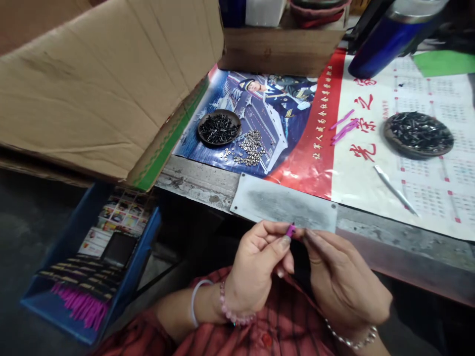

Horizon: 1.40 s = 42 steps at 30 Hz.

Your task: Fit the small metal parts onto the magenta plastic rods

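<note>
Between the thumb and forefinger of my left hand [256, 264] is a short purple cord end [290, 231] with a dark tip. My right hand [343, 279] meets it from the other side, thumb and fingers pinched together; whatever they grip is too small or hidden to make out. Both hands are over my lap, just in front of the table edge. Beyond them on the table lie a pile of small metal beads [252, 149] and a round dish [201, 139] of small black pieces. Several purple cords [345, 129] rest on the poster, left of a second dish [393, 143] of black pieces.
A large cardboard box [111, 84] stands at the left. Below it, a blue bin [83, 331] holds black-and-gold bundles with purple ends [83, 304]. A metal plate [282, 200] sits at the table edge; a slim silver tool [396, 190] and blue flask [389, 42] are right.
</note>
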Motion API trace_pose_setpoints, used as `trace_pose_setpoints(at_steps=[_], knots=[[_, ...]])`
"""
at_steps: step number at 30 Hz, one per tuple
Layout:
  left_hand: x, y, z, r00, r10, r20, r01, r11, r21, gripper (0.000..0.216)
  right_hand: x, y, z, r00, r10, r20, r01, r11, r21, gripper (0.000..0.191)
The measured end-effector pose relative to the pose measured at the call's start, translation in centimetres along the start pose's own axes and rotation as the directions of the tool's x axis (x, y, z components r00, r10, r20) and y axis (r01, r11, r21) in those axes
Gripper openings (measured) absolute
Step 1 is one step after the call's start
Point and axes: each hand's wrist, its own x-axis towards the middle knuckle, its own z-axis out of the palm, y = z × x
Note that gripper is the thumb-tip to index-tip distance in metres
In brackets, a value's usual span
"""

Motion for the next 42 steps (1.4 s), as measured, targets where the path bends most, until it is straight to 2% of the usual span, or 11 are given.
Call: trace_pose_setpoints(at_steps=[5, 10, 15, 22, 27, 34, 38, 42], knots=[[0.0, 0.1, 0.0, 1.000, -0.006, 0.007, 0.006, 1.000, 0.004, 0.029, 0.2, -0.3, 0.2, 0.982, 0.182, -0.053, -0.181, 0.983, 0.015, 0.005], [0.2, 0.0, -0.1, 0.999, 0.037, 0.010, -0.037, 0.999, 0.018, 0.027, 0.6, -0.6, 0.3, 0.952, 0.305, -0.012, -0.295, 0.929, 0.223, 0.006], [0.2, -0.3, -0.4, 1.000, 0.023, -0.001, -0.023, 0.999, 0.045, 0.030, 1.2, -1.3, 0.4, 0.956, 0.290, -0.037, -0.268, 0.922, 0.280, 0.008], [0.2, -0.6, -0.7, 0.996, 0.053, 0.071, -0.057, 0.996, 0.064, 0.022, 1.4, -1.4, 0.6, 0.953, 0.299, -0.043, -0.269, 0.905, 0.331, 0.002], [0.2, -1.1, -1.1, 0.973, 0.175, 0.150, -0.190, 0.977, 0.093, 0.004, 0.7, -1.5, 0.6, 0.953, 0.301, -0.041, -0.257, 0.870, 0.422, 0.009], [-0.4, -1.6, -1.3, 0.902, 0.310, 0.301, -0.370, 0.914, 0.166, 0.019, -0.2, -2.4, 1.2, 0.916, 0.377, -0.133, -0.245, 0.793, 0.558, 0.027], [-0.6, -1.6, -1.5, 0.874, 0.382, 0.300, -0.449, 0.870, 0.203, 0.019, 0.4, -2.3, 1.2, 0.927, 0.371, -0.052, -0.247, 0.711, 0.659, 0.023], [-0.9, -1.3, -1.6, 0.883, 0.397, 0.250, -0.457, 0.848, 0.267, 0.016, 1.1, -2.2, 0.9, 0.937, 0.348, -0.009, -0.266, 0.731, 0.628, 0.015]])
